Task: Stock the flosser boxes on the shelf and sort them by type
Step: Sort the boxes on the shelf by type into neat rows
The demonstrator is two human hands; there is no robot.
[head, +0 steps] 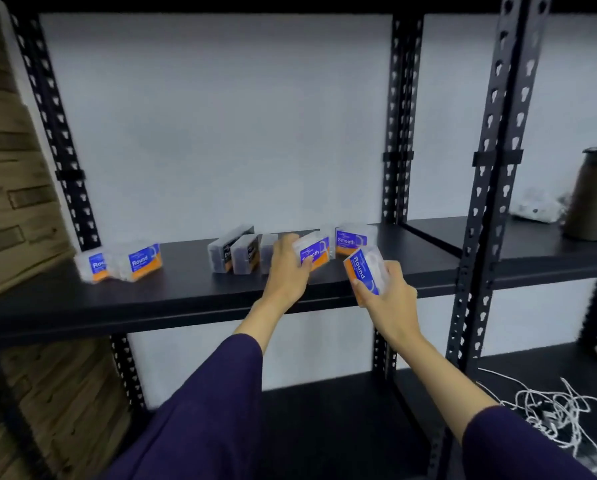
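Note:
On the black shelf [186, 292] stand two "Round" boxes [144, 261] with blue-orange labels at the left, three dark-labelled clear boxes [233, 254] in the middle, and a "Smooth" box [351, 240] at the right. My left hand [288, 271] grips another "Smooth" box [314, 252] that stands on the shelf beside the dark ones. Just in front of the shelf edge, my right hand [385, 292] holds a tilted "Round" box [364, 270] in the air.
A wooden panel [10, 202] borders the shelf on the left. Black perforated posts [491, 188] divide it from the right bay, where a brown cylinder [591, 195] and a white object [532, 209] sit. Tangled white cord [560, 410] lies on the lower right shelf.

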